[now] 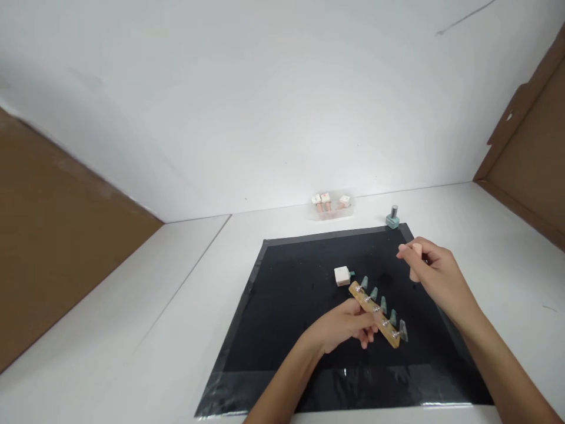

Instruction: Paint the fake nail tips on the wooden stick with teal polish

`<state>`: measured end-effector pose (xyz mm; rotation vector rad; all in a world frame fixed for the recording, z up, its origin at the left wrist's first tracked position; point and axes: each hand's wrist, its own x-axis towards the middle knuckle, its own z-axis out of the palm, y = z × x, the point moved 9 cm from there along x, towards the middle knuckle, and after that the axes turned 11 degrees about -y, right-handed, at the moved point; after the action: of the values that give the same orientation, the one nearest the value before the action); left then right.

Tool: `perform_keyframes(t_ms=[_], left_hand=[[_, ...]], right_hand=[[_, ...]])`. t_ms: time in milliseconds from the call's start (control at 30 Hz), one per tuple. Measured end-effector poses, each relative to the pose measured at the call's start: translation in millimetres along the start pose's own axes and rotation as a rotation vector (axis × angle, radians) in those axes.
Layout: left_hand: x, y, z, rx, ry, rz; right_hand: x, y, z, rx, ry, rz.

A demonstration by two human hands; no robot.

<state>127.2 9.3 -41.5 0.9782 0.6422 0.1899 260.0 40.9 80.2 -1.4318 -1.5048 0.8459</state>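
Observation:
My left hand (344, 325) is closed around a wooden nail tip stand (379, 312), tilted low over the black mat. Along the stand, several nail tips sit on metal clips; most are dull green, and the one at the near end is clear (403, 331). My right hand (435, 266) pinches a peach-coloured cylinder (415, 263), which looks like a nail polish cap; whether a brush extends from it I cannot tell. Just past the far end of the stand, a white square bottle (342, 275) with a green tip at its side is on the mat.
Against the back wall stands a clear plastic tray (332, 213) of white square pieces with peach cylinders. A teal bottle with a silver cap (392, 218) is by the far right corner of the black mat (282, 294). Brown cardboard panels flank the white table on both sides.

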Motion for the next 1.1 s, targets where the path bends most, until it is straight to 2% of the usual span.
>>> perform_keyframes(t_ms=[133, 367, 467, 567, 633, 700, 767, 833, 967, 1033, 1100], left_hand=[[2, 0, -7.7, 0.071, 0.084, -0.014], [5, -2, -23.4, 0.368, 0.256, -0.095], [-7, 5, -34.7, 0.480, 0.331, -0.115], [-25, 15, -51.2, 0.515, 0.348, -0.148], [-43, 34, -71.0, 0.575, 0.486, -0.069], [-63, 52, -91.1, 0.628, 0.701, 0.044], [-76, 61, -101.8, 0.657, 0.857, 0.149], [-72, 60, -102.0, 0.670, 0.847, 0.206], [-50, 53, -93.3, 0.690, 0.699, 0.240], [-48, 53, -93.9, 0.655, 0.685, 0.267], [-52, 56, -98.7, 0.528, 0.704, 0.324]], right_hand=[[0, -1, -2, 0.001, -0.001, 0.000], [0, -1, -3, -0.007, -0.003, 0.000], [0, 0, -5, -0.012, 0.005, -0.002], [-1, 1, -8, -0.018, 0.035, -0.004], [-1, 2, -10, -0.021, 0.049, -0.004], [0, 3, -9, -0.021, 0.047, -0.001], [1, 4, -8, -0.021, 0.033, 0.004], [1, 4, -5, -0.022, 0.019, 0.007], [1, 3, 0, -0.024, 0.011, 0.007], [1, 1, 2, -0.024, 0.009, 0.002], [1, -1, 4, -0.022, 0.007, -0.006]])
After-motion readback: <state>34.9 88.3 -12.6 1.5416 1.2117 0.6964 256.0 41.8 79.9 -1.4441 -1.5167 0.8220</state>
